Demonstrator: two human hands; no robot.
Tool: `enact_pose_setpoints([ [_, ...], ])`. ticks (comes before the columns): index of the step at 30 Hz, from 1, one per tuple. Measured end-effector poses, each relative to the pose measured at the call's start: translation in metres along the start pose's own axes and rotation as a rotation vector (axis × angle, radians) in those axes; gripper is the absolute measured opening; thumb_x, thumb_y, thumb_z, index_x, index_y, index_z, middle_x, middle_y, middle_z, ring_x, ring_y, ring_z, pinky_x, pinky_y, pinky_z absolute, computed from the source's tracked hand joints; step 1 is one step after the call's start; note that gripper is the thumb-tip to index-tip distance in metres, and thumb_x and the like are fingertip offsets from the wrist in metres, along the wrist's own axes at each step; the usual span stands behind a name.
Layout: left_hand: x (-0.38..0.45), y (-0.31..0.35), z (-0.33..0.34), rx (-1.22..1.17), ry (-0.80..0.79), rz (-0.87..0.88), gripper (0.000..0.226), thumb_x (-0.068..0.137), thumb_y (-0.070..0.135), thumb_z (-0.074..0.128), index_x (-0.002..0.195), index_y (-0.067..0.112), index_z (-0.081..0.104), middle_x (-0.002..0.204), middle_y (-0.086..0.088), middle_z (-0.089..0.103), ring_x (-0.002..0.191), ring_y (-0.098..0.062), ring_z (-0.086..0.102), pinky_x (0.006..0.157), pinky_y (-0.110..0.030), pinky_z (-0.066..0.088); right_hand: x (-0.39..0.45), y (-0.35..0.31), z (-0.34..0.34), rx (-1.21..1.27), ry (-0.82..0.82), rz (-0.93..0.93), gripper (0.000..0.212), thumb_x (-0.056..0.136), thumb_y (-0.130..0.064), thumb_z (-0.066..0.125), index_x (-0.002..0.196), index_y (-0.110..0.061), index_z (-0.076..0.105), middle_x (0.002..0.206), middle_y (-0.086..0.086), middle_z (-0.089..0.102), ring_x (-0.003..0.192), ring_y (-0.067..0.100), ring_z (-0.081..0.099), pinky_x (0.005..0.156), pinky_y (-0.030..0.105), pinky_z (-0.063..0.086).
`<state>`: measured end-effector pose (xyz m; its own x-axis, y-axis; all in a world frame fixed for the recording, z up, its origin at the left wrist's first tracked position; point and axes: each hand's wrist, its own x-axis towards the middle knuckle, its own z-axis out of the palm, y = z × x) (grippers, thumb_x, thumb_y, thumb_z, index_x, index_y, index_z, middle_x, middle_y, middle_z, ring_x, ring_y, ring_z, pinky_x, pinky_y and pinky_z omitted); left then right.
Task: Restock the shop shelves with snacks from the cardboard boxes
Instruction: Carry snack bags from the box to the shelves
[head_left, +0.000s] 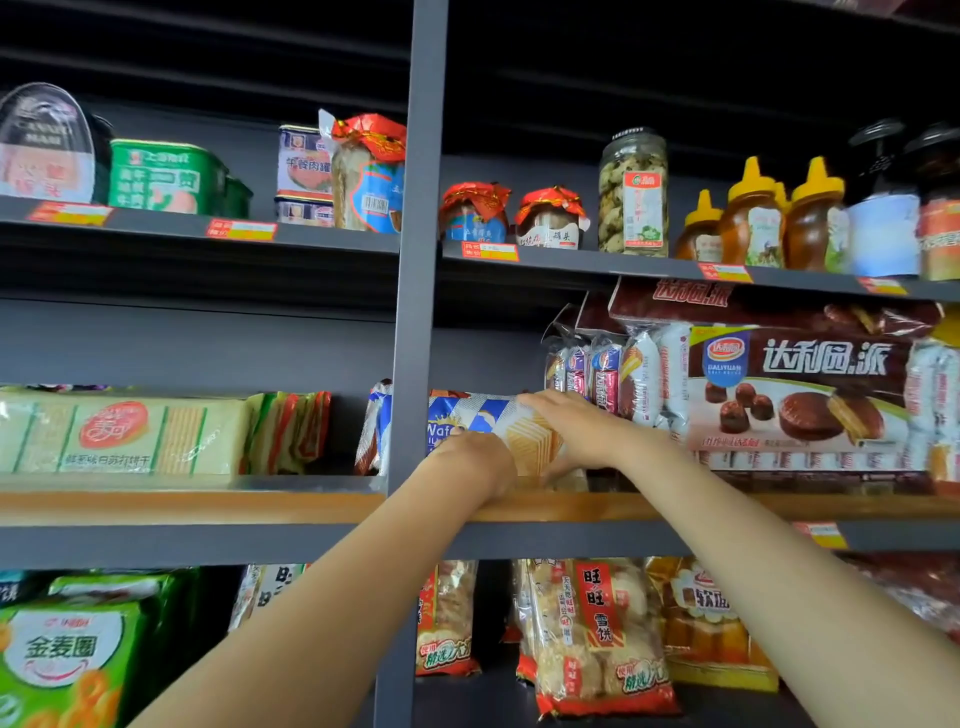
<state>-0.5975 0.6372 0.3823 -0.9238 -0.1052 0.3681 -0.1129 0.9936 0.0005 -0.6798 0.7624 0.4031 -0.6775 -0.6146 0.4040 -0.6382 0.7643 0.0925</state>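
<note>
My right hand (574, 431) lies over the top and right end of the blue-and-white wafer packet (493, 423), fingers spread flat along its upper edge and thumb tucked under its lower corner, so I have it gripped. My left hand (475, 460) is against the packet's lower front; its fingers are hidden behind the back of the hand, so I cannot tell whether they curl round the wrapper or only press it. The packet sits on the wooden-edged middle shelf (597, 506), just right of the grey upright post (415, 291), with its left end reaching behind the post. Just beside it on the right stand small wrapped cakes (602, 376) and then the big brown chocolate pie pack (800, 389). Left of the post on the same shelf lies a pale green cracker pack (124, 434). Above, the next shelf holds jars (634, 192) and honey bottles (753, 218); below, rice cracker bags (597, 634) stand upright.
</note>
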Motion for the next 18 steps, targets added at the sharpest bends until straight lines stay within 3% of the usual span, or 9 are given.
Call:
enact_pose_setpoints([
  [4, 0.002, 0.002, 0.002, -0.039, -0.005, 0.001, 0.037, 0.099, 0.022, 0.032, 0.124, 0.003, 0.051, 0.131, -0.014, 0.05, 0.121, -0.029, 0.048, 0.095, -0.036, 0.04, -0.007, -0.006, -0.002, 0.009, 0.058, 0.009, 0.091, 0.075, -0.015, 0.076, 0.148, -0.02, 0.021, 0.147, 0.002, 0.027, 0.136, 0.02, 0.024, 0.111, 0.034, 0.025],
  [6, -0.004, 0.002, 0.006, -0.006, 0.083, 0.014, 0.034, 0.099, 0.022, 0.033, 0.119, 0.005, 0.054, 0.127, -0.014, 0.053, 0.116, -0.029, 0.051, 0.087, -0.034, 0.041, -0.015, -0.014, -0.008, 0.015, 0.162, -0.021, 0.074, 0.084, -0.005, 0.064, 0.146, -0.019, 0.027, 0.147, 0.002, 0.028, 0.136, 0.018, 0.025, 0.109, 0.03, 0.026],
  [8, -0.02, 0.001, 0.005, 0.034, 0.228, 0.071, 0.03, 0.098, 0.019, 0.035, 0.114, 0.005, 0.056, 0.122, -0.013, 0.053, 0.11, -0.029, 0.052, 0.081, -0.032, 0.041, -0.026, -0.024, -0.017, 0.056, 0.323, -0.033, 0.06, 0.089, -0.001, 0.053, 0.143, -0.018, 0.033, 0.144, 0.001, 0.031, 0.135, 0.016, 0.025, 0.105, 0.025, 0.027],
  [10, -0.041, -0.01, 0.006, 0.036, 0.487, 0.254, 0.03, 0.096, 0.014, 0.033, 0.107, 0.005, 0.059, 0.115, -0.01, 0.056, 0.102, -0.027, 0.055, 0.079, -0.032, 0.045, -0.037, -0.035, -0.025, 0.087, 0.514, -0.04, 0.051, 0.09, -0.001, 0.047, 0.138, -0.015, 0.04, 0.138, 0.003, 0.035, 0.13, 0.016, 0.029, 0.097, 0.019, 0.027],
  [13, -0.075, -0.049, 0.017, -0.118, 0.817, 0.462, 0.032, 0.083, 0.018, 0.036, 0.094, 0.008, 0.065, 0.103, -0.005, 0.063, 0.083, -0.023, 0.058, 0.071, -0.034, 0.046, -0.048, -0.062, -0.034, 0.135, 0.724, -0.093, 0.043, 0.087, 0.003, 0.047, 0.128, -0.008, 0.049, 0.127, 0.009, 0.043, 0.119, 0.021, 0.039, 0.092, 0.015, 0.024],
  [15, -0.095, -0.085, 0.027, -0.183, 0.864, 0.392, 0.029, 0.078, 0.019, 0.04, 0.093, 0.011, 0.063, 0.102, -0.004, 0.062, 0.082, -0.024, 0.054, 0.071, -0.033, 0.039, -0.048, -0.093, -0.036, 0.158, 0.779, -0.175, 0.042, 0.083, 0.005, 0.05, 0.124, -0.005, 0.051, 0.122, 0.013, 0.046, 0.113, 0.025, 0.043, 0.092, 0.019, 0.028],
  [18, -0.133, -0.147, 0.044, -0.236, 0.762, 0.22, 0.029, 0.075, 0.02, 0.041, 0.094, 0.012, 0.061, 0.101, -0.006, 0.059, 0.087, -0.028, 0.055, 0.072, -0.036, 0.037, -0.042, -0.165, -0.024, 0.181, 0.722, -0.343, 0.04, 0.083, 0.001, 0.05, 0.123, -0.004, 0.05, 0.118, 0.016, 0.047, 0.108, 0.029, 0.046, 0.09, 0.029, 0.036],
])
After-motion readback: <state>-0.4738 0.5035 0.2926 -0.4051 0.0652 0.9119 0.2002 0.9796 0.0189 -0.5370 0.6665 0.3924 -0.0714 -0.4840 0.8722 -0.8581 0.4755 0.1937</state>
